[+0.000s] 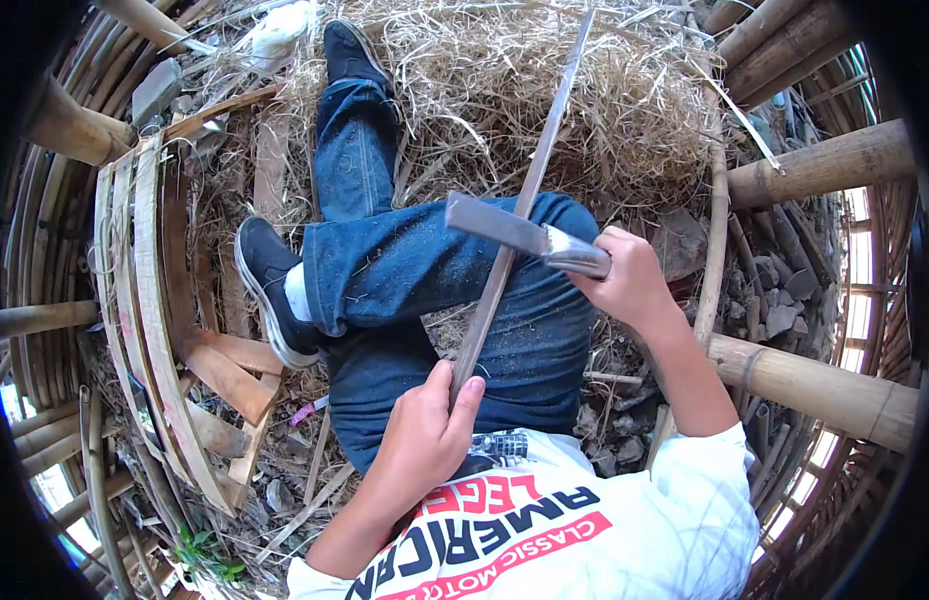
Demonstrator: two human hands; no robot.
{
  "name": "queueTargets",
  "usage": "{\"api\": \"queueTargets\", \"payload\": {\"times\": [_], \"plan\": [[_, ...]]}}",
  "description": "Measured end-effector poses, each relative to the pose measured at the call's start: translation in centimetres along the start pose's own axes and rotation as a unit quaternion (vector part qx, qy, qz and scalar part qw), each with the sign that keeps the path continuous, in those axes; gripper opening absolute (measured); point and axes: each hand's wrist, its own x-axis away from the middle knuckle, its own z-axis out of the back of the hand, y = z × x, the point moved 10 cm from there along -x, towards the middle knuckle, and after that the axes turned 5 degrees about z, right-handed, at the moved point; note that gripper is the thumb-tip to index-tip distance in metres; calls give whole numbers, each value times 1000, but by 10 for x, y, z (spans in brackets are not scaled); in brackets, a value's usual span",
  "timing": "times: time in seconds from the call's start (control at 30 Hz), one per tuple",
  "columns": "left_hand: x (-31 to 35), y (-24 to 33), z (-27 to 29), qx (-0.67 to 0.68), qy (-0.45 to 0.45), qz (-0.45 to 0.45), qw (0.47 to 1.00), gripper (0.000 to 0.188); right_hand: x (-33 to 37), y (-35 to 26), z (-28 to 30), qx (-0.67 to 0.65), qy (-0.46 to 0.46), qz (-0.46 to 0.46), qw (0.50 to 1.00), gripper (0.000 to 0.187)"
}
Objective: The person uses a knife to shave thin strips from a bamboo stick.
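Observation:
A long, narrow bamboo strip (547,150) slants up and away from my lap across my raised knee. Its near end sits in my left hand (424,435), which is closed with the thumb laid along it. My right hand (626,278) wraps round the handle of a broad, dark-bladed knife (494,224) with a pale metal collar. The blade points left and crosses over the strip just above my thigh; whether it touches the strip, I cannot tell. The far end of the strip reaches over a heap of pale shavings (544,75).
My crossed legs in blue jeans (414,265) lie under the strip. Left of them are pale wooden slats (154,300) and offcuts (229,375). Bamboo poles (814,385) run along the right side, over stones (781,320). A white bag (279,38) lies at the far left.

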Motion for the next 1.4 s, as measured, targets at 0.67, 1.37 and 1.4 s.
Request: {"api": "queueTargets", "payload": {"times": [0.67,1.37,1.4], "plan": [[26,26,5,-63,12,-46,997,18,-23,34,3,5,-90,-105,990,17],[17,19,-16,-52,-23,-52,997,18,-50,167,53,169,36,-299,938,29],[15,18,-16,-64,-11,-58,996,18,-50,171,48,161,43,-306,937,29]]}}
